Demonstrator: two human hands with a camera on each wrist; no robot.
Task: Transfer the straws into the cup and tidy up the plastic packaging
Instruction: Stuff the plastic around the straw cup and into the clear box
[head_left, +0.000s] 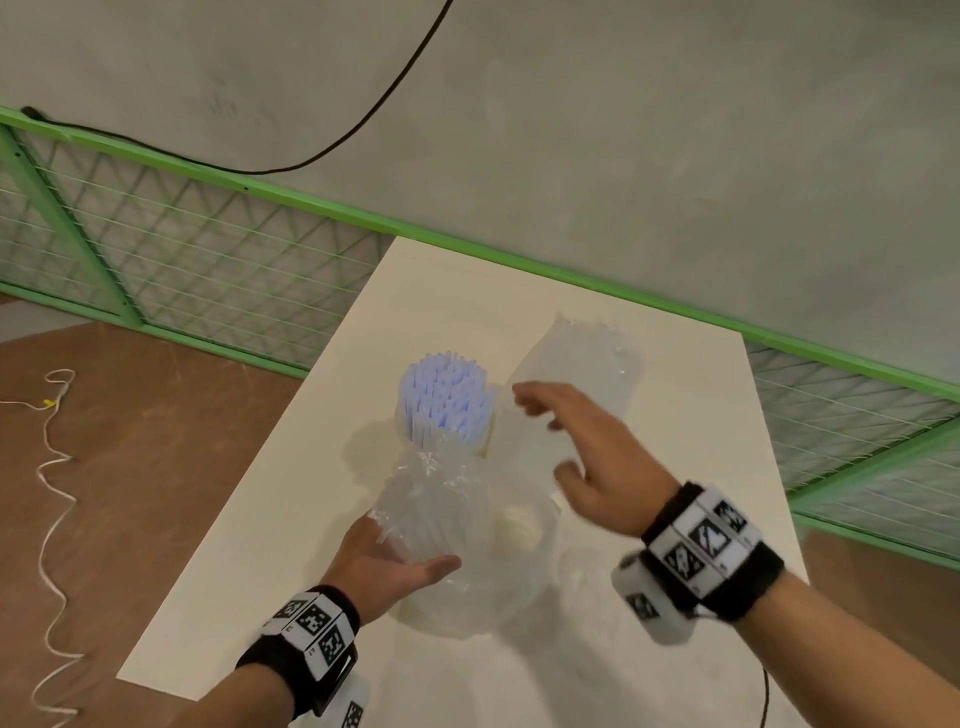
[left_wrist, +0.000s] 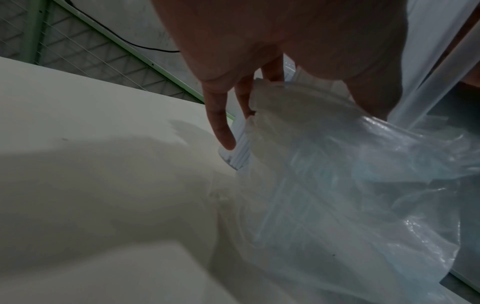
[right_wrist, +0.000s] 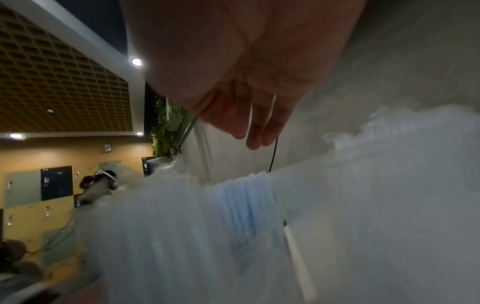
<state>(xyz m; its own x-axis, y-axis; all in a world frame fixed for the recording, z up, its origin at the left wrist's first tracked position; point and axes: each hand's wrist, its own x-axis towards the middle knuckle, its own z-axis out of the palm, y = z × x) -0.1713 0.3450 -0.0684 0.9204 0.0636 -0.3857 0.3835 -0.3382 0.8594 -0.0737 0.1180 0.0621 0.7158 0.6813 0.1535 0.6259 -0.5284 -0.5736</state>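
Item 1, left hand (head_left: 384, 561): at 6 o'clock on the table (head_left: 249, 545), palm up. Fingers and thumb are wrapped round the lower end of a clear plastic bag (head_left: 436, 499) that appears to hold a bundle of straws; the left wrist view shows one finger (left_wrist: 221, 127) laid along white straw ends (left_wrist: 237, 152) poking from the film.

Item 2, right hand (head_left: 587, 452): at 3 o'clock of the cup, fingers spread and relaxed, holding nothing. It hovers over a sheet of clear film.

Item 3, cup (head_left: 444, 441): one, at table centre, just beyond the held bag at 12 o'clock. It is largely hidden by the upright straws (head_left: 447, 397), white with a bluish cast, which fill it; too many to count.

Item 4, second bag (head_left: 582, 358): at 2 o'clock of the cup, crumpled; contents unclear. Bags counted: two, plus the loose film under the right hand.

Handling notes, judged: straws light, stiff along their length, crushable, prone to spill from a loose bundle; best gripped round the middle through the film. Film thin, soft, slippery; best gathered by bunching.
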